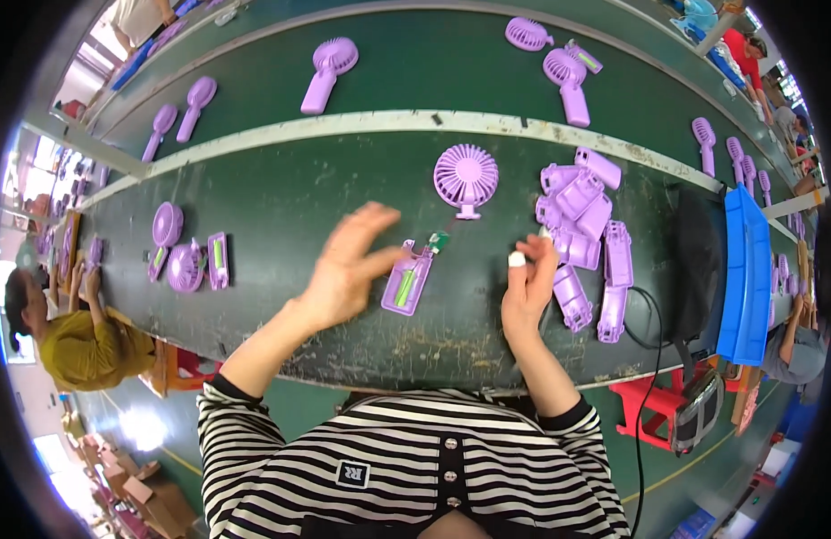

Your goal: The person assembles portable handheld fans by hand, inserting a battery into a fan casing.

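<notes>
Left hand (pixel 343 277) wide, right hand (pixel 528 301) half curled

The left fingers spread; I can't tell if one touches the purple case (pixel 419 279). The right thumb and finger, with white tips (pixel 517 259), stand apart near the purple shells (pixel 579 199). Both arms (pixel 270 349) lean inward. The case lies on the tabletop (pixel 361 171) between the hands, a green battery (pixel 404 289) inside.

wearer's two hands (pixel 343 278), near bench (pixel 469 350) with three fan heads (pixel 466 175), three green batteries (pixel 404 288)
</notes>
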Demonstrator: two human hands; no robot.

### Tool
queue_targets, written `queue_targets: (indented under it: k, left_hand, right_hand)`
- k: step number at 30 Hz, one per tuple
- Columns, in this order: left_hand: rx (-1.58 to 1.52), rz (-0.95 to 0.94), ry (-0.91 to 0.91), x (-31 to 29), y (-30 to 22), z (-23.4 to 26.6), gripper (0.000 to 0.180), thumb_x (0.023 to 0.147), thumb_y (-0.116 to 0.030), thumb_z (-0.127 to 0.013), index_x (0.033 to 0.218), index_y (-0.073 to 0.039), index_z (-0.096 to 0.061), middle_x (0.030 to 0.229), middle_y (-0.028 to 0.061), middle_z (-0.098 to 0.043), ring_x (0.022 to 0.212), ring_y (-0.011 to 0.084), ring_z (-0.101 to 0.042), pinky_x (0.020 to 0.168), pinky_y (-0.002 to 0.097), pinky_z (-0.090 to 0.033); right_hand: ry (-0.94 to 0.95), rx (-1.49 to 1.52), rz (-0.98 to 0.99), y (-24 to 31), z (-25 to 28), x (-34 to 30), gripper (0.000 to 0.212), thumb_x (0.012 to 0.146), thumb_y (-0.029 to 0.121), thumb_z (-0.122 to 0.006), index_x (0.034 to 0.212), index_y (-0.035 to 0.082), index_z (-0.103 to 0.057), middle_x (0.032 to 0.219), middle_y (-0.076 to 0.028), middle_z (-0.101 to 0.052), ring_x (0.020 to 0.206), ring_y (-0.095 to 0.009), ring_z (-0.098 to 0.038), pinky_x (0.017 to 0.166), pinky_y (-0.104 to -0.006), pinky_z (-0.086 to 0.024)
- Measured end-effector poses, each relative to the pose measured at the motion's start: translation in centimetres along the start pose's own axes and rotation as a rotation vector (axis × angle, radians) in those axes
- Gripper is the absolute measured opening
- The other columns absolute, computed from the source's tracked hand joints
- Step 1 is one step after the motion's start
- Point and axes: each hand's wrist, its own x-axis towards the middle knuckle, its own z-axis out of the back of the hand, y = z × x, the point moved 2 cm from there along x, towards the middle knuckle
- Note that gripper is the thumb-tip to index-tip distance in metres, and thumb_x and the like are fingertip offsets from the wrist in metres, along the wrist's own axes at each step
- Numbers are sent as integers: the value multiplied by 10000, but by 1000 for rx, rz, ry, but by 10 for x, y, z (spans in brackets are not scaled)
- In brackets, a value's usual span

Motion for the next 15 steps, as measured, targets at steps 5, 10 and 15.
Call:
queue_targets:
  k: [5, 10, 15]
  left_hand:
    - [-14, 646, -343, -64, 24, 7, 351, 694, 42, -561, 1040, -19, -577, 953, 120, -581, 834, 252, -572, 704, 330, -468]
    - [90, 631, -227, -39, -16, -29, 589, 617, -333, -745, 1060, -1, -545, 794, 106, -576, 692, 235, -588, 579, 341, -482]
    - [104, 622, -80, -19, -29, -68, 621, 582, -279, -745, 1074, 12, -501, 826, 142, -561, 734, 293, -598, 621, 377, -499]
  right_hand:
    - [93, -290, 85, 30, -4, 20, 447, 796, 106, -565, 1172, -61, -389, 1116, -215, -431, 1015, -321, -464, 812, -368, -418]
    - [118, -811, 241, 55, -69, 64, 835, 646, 395, -710, 1222, -82, -339, 1213, -302, -359, 1107, -438, -374, 884, -481, -375]
    - [341, -920, 3, 33, -100, 68, 933, 599, 314, -755, 1293, -54, -250, 1260, -265, -308, 1148, -416, -342, 884, -455, -405]
